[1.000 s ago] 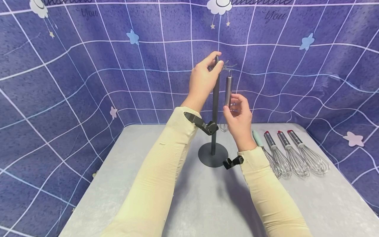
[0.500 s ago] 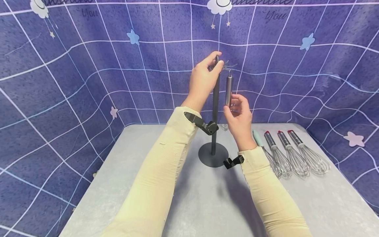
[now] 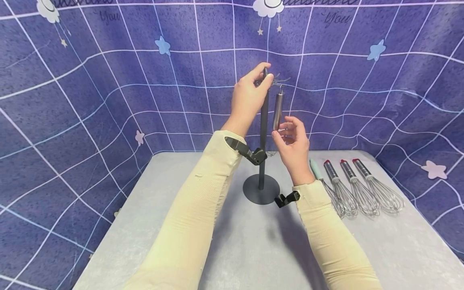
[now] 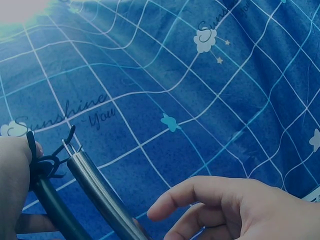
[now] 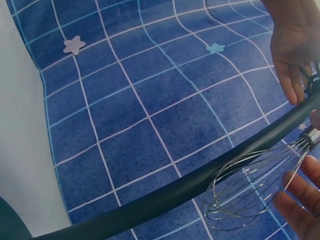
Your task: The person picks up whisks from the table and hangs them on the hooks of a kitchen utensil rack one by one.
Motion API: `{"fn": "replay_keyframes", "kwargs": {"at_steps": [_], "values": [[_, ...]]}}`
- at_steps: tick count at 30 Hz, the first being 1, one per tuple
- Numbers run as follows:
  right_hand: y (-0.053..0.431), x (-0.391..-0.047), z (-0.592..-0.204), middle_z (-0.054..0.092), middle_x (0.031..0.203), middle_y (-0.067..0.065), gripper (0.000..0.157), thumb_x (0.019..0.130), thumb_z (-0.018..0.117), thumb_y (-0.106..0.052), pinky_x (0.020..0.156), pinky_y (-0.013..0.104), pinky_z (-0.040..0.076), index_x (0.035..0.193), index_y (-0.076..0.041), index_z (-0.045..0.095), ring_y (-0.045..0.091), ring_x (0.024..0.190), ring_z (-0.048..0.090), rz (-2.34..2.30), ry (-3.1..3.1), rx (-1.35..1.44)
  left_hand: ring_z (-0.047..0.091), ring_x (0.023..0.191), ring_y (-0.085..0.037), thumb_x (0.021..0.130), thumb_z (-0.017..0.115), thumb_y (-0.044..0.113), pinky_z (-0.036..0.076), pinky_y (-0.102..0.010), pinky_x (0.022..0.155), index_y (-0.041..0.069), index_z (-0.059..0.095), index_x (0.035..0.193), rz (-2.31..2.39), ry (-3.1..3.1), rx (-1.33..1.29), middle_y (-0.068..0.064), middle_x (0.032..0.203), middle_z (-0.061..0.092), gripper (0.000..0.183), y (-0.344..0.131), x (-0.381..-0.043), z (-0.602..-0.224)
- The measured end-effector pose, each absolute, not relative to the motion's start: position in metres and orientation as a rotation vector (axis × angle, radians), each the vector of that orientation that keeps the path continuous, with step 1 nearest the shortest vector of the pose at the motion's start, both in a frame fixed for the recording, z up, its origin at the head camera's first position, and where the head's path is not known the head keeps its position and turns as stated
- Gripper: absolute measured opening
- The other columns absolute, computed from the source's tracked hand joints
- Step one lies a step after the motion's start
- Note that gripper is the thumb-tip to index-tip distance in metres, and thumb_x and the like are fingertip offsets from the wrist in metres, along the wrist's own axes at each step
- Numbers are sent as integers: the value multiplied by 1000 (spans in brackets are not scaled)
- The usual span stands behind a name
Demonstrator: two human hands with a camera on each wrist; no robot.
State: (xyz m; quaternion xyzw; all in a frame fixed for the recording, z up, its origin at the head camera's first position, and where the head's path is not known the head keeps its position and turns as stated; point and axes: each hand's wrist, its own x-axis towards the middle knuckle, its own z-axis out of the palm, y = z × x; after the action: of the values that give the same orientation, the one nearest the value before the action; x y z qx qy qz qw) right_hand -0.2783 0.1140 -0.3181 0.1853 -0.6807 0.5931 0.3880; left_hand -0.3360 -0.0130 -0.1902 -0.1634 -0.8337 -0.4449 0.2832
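My left hand (image 3: 250, 94) grips the top of a black upright stand (image 3: 264, 121), its thumb and fingers around the pole just by the hooks. From one hook on the right hangs a whisk (image 3: 278, 110) by its wire loop, the steel handle slightly tilted. My right hand (image 3: 294, 147) is beside the lower handle, thumb tip right at it and fingers loosely bent. In the left wrist view, a gap shows between those fingers and the handle (image 4: 102, 195). The right wrist view has the wire balloon of the whisk (image 5: 250, 185) overlapping the pole, with fingertips (image 5: 285, 202) close to the wires.
Several whisks lie in a row at the right of the grey table (image 3: 174, 177): a green-handled whisk (image 3: 315, 169) and others with red-tipped steel handles, such as the outermost whisk (image 3: 377, 187). The stand's round base (image 3: 261, 197) rests mid-table. A blue gridded curtain (image 3: 203, 36) surrounds the table.
The whisk's handle has swung, its lower end shifting left. My right fingers have loosened and drawn slightly away from it. The left hand and stand stay put.
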Motion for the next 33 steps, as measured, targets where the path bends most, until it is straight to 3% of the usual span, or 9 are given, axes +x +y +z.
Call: {"fn": "replay_keyframes", "kwargs": {"at_steps": [5,9,18,24,30,33], "values": [[119,-279,-321,61,112,33,50,88,71,6,86,38,54,133,7,51,35,96,65,1515,-1734,493,67,94,-12,101,60,41,48,-30,77,35,64,135,-1198,-2233,-438,11,122,71,34,-13,-335,-190],[125,-280,-326,63,112,33,50,87,71,7,87,44,54,133,10,51,27,94,66,1514,-1729,488,67,95,-12,101,60,40,48,-29,77,35,64,134,-1200,-2232,-441,11,122,71,34,-13,-335,-190],[144,-282,-338,65,117,27,45,96,64,-3,82,20,47,139,2,52,8,95,61,1541,-1807,407,67,96,-12,101,61,40,49,-29,78,35,65,134,-1212,-2233,-425,11,121,71,33,-12,-334,-189],[167,-300,-355,63,120,30,46,100,60,-3,77,20,55,145,1,49,10,92,67,1648,-1807,455,66,95,-12,101,60,40,48,-30,77,35,64,133,-1211,-2237,-422,12,122,71,33,-12,-334,-189],[191,-320,-373,65,115,7,48,102,59,-11,69,29,60,149,-8,47,11,85,71,1808,-1809,425,65,93,-13,102,59,40,48,-30,76,36,64,134,-1195,-2246,-425,12,123,71,33,-13,-335,-189],[201,-325,-380,65,116,4,51,103,59,-17,69,32,60,151,-11,44,14,86,72,1876,-1837,405,65,96,-13,102,59,40,48,-30,78,36,64,134,-1191,-2250,-425,11,124,70,33,-13,-336,-190]]}}
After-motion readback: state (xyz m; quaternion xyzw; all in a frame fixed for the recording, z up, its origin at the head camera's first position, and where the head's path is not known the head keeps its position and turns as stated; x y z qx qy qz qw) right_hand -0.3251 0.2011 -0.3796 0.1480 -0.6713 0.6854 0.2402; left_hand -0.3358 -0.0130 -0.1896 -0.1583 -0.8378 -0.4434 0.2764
